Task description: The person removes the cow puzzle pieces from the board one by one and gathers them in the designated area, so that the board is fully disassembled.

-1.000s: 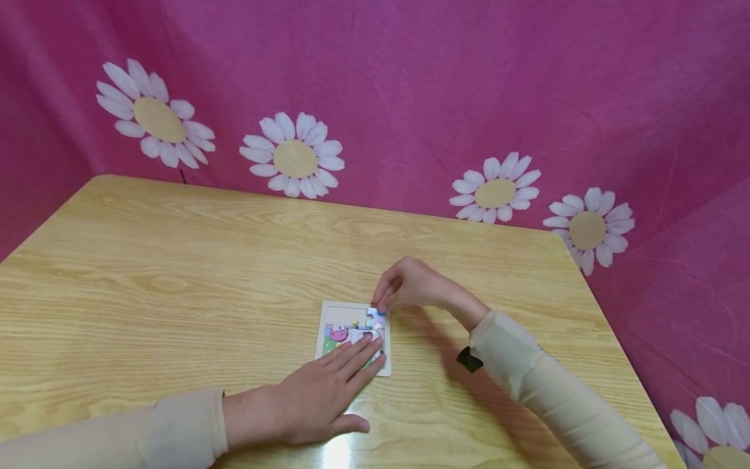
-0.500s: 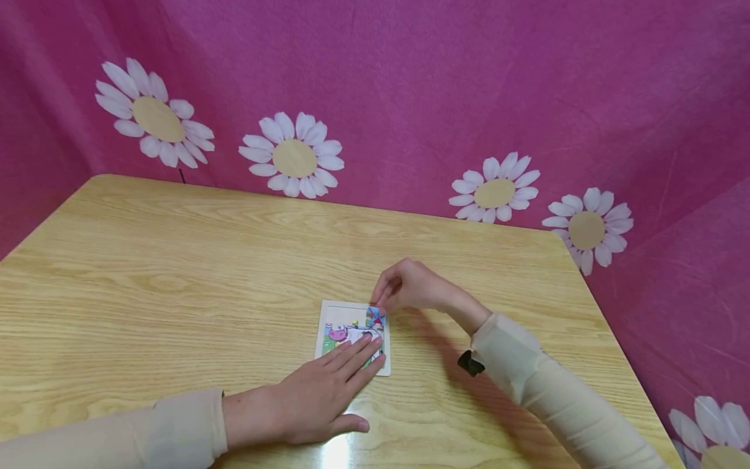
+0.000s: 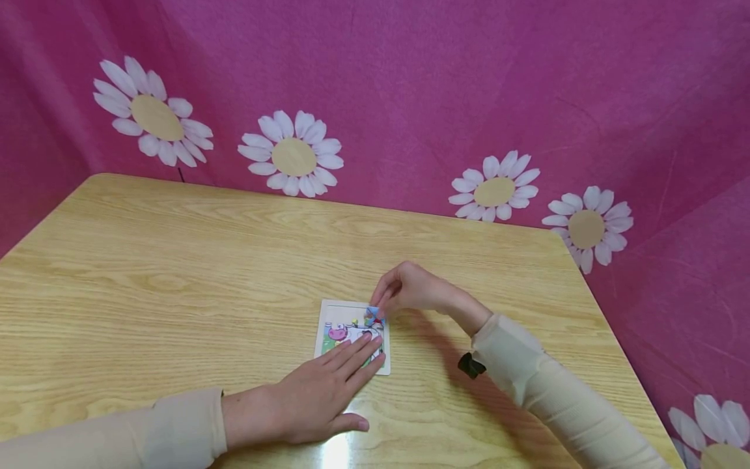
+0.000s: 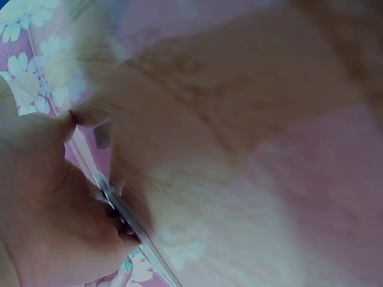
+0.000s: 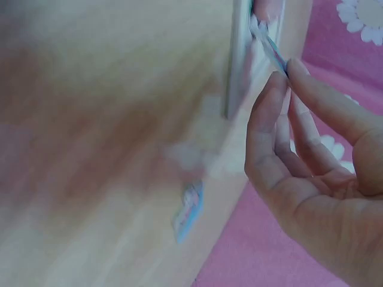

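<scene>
A small square jigsaw puzzle board [image 3: 346, 312] with a cartoon cow lies on the table, its upper inside showing bare wood. My left hand [image 3: 328, 397] rests flat over the lower part, fingers straight, covering some of the picture. Thumb and fingertips of my right hand [image 3: 413, 286] pinch a blue and red puzzle piece [image 3: 372, 317] at the board's upper right corner. Seen from the right wrist, that puzzle piece [image 5: 274, 57] is tilted, close to the board's edge. The left wrist view shows the board [image 4: 137, 230] edge-on under the fingers.
In the right wrist view another small blue and pink shape [image 5: 189, 212], like a puzzle piece, lies on the table. The wood-grain table [image 3: 193, 260] reaches back to a pink curtain [image 3: 387, 98] printed with daisies.
The puzzle piece in my right hand has turned from a pale look to its blue and red picture, and now sits slightly further left. My left hand stays in place.
</scene>
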